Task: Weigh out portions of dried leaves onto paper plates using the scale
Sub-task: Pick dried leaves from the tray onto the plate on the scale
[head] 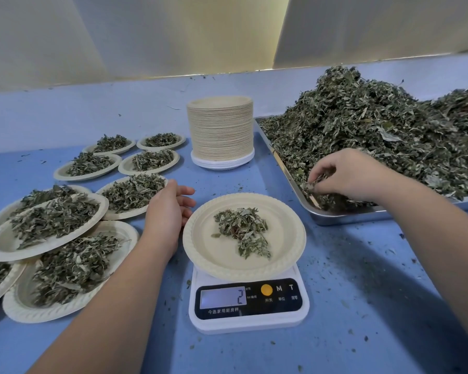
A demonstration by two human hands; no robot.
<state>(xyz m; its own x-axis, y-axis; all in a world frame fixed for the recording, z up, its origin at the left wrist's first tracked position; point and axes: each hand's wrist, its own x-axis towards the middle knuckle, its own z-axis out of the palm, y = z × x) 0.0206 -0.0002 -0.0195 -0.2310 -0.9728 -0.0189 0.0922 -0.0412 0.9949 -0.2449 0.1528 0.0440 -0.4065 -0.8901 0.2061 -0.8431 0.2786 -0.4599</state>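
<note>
Right hand (349,175) among dried leaves (362,122) in tray (343,216) — plate (284,238) on scale (249,322).

Plate (208,255) with small leaf heap (242,230) sat on scale (249,323); filled plates (3,244) left, plate stack (220,130) behind, tray (349,215) of leaves (389,130) right.

Soft even light, faint arm shadows, wide-angle bending at edges, sharp.

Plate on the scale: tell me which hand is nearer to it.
Left. The left hand sits close beside the plate, at its left rim. The right hand is farther off to the right, pinching dried leaves in the metal tray.
</note>
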